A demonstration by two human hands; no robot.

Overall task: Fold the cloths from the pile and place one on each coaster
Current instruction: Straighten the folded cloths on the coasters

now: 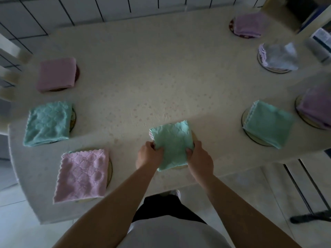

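Cloth, green (172,144) and folded square, is gripped at its near corners by the left hand (149,154) and the right hand (199,158). It is laid over a coaster (193,136) at the near edge of the bench (143,77). Seven more folded cloths are spread around on coasters.

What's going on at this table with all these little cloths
A person is setting a folded green cloth onto a coaster at the near edge of the table, left hand and right hand gripping its sides. Seven other folded cloths, pink, green, purple and grey, already sit on coasters around the table. No unfolded pile is visible.
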